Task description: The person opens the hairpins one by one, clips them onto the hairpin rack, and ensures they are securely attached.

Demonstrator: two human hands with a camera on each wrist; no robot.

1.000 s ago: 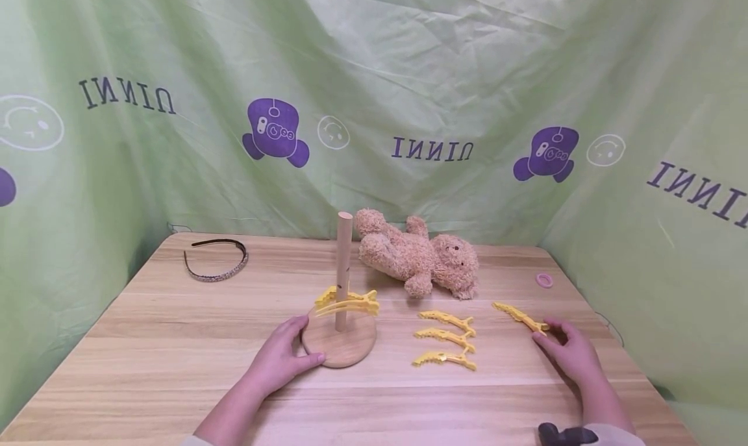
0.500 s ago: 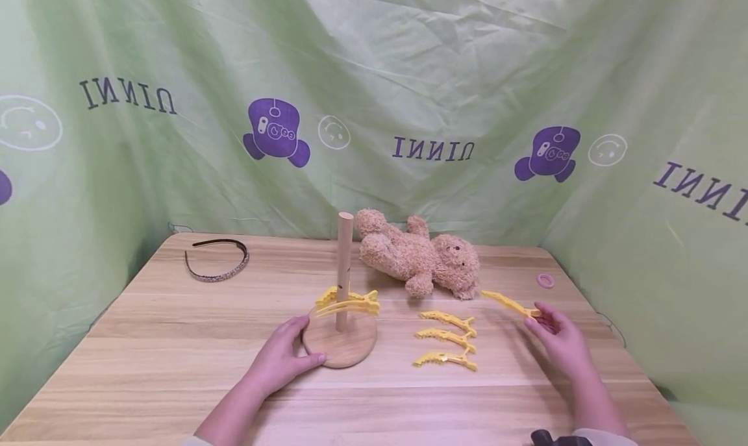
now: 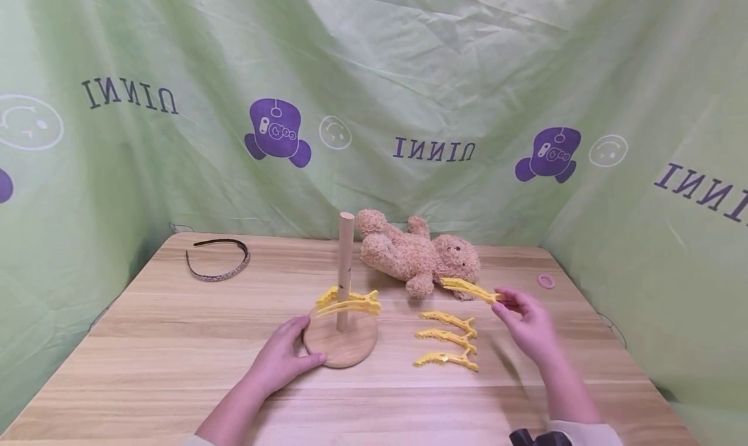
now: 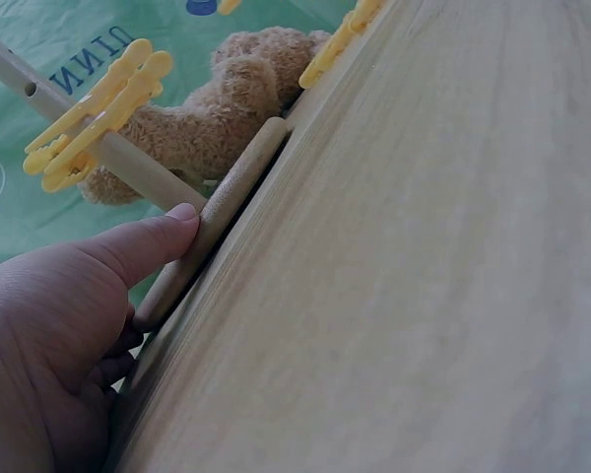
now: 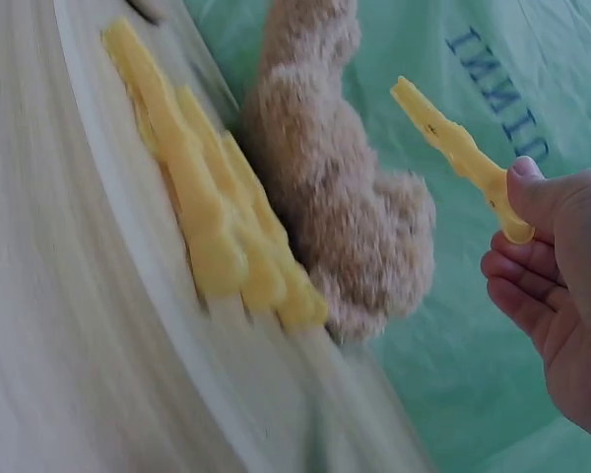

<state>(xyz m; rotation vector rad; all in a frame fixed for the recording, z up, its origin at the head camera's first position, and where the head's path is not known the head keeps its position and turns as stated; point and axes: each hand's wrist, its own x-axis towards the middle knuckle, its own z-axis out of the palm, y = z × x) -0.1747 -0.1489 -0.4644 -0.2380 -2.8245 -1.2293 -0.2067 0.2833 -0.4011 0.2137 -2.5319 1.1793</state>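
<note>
My left hand (image 3: 286, 356) holds the round base (image 3: 353, 350) of a wooden stand, thumb on its near rim and fingers at its left side. In the left wrist view the thumb (image 4: 158, 241) presses the base's edge. Two yellow hair clips (image 4: 103, 113) are clamped on the upright post (image 3: 345, 251). My right hand (image 3: 528, 322) pinches another yellow hair clip (image 3: 467, 289) by its handle end, raised above the table before the teddy bear's head; the right wrist view shows this clip (image 5: 453, 148) between thumb and fingers. Three more yellow clips (image 3: 447, 337) lie in a column right of the stand.
A plush teddy bear (image 3: 403, 251) lies on its back behind the clips. A dark, glittery headband (image 3: 219, 277) rests at the table's back left. One pink ring (image 3: 546, 282) is at the back right. Green printed cloth (image 3: 374, 76) hangs around the wooden table (image 3: 175, 361).
My right hand has lifted its hair clip off the table's right side and carried it left, toward the bear's head. My left hand and the stand have stayed put.
</note>
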